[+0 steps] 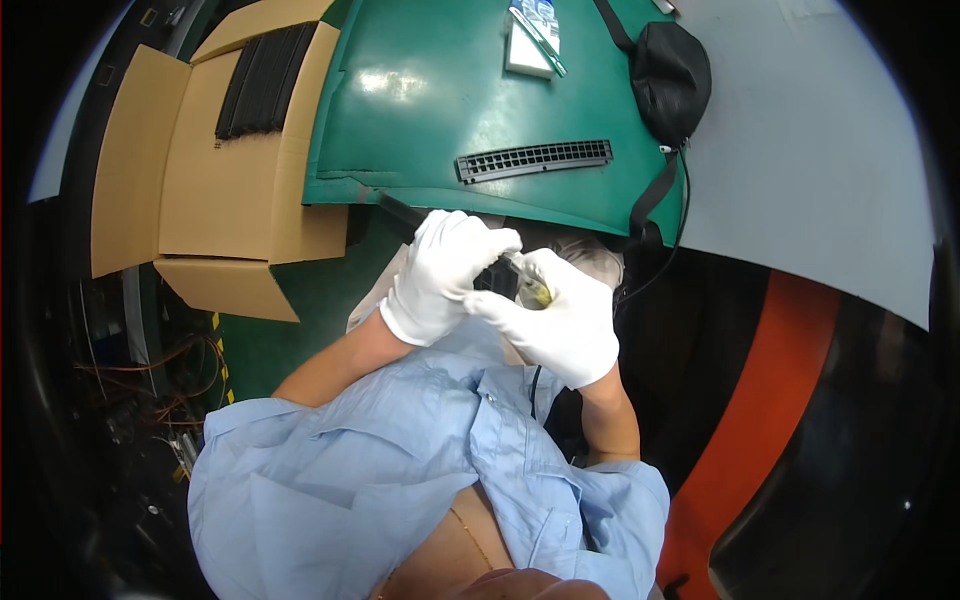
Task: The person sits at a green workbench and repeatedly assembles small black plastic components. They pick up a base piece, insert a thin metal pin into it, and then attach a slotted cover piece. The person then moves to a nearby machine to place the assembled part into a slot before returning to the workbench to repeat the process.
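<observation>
My left hand (445,275), in a white glove, is closed around a black plastic strip (400,213). One end of the strip sticks out past the hand toward the table; more black shows between my two hands. My right hand (570,320), also gloved in white, is closed close beside it, its thumb reaching toward the left fingers. A small, partly clear and yellowish thing (537,293) shows at the right fingers, too covered to name. Beyond my hands, a long black plastic grille (535,160) lies on the green tabletop.
An open cardboard box (215,205) with several black parts (265,82) stands at left. On the green table (430,120) lie a white box (527,52) with a slim green-and-silver tool (538,42) and a black pouch (671,82) with strap and cable. A grey surface (800,150) adjoins at right.
</observation>
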